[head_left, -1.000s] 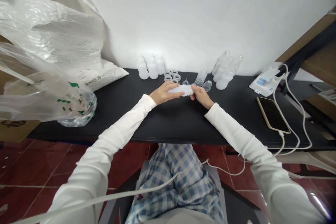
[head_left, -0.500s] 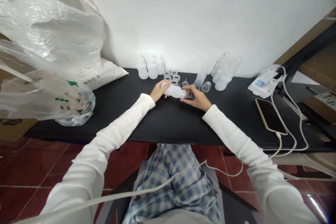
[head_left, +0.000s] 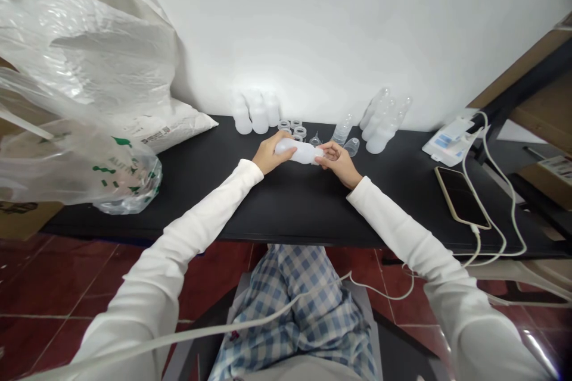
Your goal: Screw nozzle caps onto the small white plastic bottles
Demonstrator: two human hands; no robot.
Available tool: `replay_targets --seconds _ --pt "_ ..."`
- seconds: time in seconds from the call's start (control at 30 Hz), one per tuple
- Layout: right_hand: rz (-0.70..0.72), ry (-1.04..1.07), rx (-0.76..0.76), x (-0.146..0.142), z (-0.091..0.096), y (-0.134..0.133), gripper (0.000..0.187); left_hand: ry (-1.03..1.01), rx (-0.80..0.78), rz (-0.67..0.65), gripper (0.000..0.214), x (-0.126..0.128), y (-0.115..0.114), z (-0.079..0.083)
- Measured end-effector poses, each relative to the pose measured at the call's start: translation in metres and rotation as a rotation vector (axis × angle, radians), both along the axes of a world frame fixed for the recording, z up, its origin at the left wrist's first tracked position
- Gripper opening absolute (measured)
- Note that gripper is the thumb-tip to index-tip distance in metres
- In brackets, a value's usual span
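Observation:
A white plastic bottle point(head_left: 300, 152) lies sideways above the black table point(head_left: 286, 202), held between both hands. My left hand point(head_left: 268, 156) is wrapped round its base end. My right hand point(head_left: 337, 159) is closed at its neck end, fingers pinched around the mouth; what they pinch is too small to make out. Just behind the hands lie several clear rings point(head_left: 292, 128), a small clear nipple point(head_left: 315, 140), a clear cap point(head_left: 351, 146) and a stack of clear caps point(head_left: 342, 129).
Three white bottles point(head_left: 257, 113) stand at the wall, more clear-capped bottles point(head_left: 384, 119) lean to the right. Large plastic bags point(head_left: 84, 101) fill the left end. A phone point(head_left: 460, 195) on a white cable and a white charger box point(head_left: 449, 140) lie right.
The bottle has been raised and levelled between the hands. My right hand moved from below its neck up to its mouth end.

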State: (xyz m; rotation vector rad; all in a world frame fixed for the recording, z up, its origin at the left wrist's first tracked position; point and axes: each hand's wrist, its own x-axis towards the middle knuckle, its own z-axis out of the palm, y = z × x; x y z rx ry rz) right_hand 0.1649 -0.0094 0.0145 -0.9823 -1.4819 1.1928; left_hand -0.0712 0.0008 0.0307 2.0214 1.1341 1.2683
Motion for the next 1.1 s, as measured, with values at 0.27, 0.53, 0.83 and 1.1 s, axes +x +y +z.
replay_targets --seconds 0.27,0.53,0.83,1.1 --pt "0.007 -0.171 0.183 0.005 0.005 0.001 0.05 -0.014 0.099 0.035 0.036 -0.005 0.001 -0.008" --pt "-0.637 -0.883 0.786 0.059 0.013 0.023 0.029 -0.42 -0.119 0.249 0.041 -0.005 0.019 -0.021" --pt "-0.517 -1.048 0.596 0.078 -0.014 0.036 0.025 -0.628 -0.271 0.235 0.045 -0.006 0.03 -0.024" --pt "-0.592 -0.777 0.661 0.062 0.015 0.021 0.022 -0.694 -0.274 0.226 0.041 -0.006 0.031 -0.024"
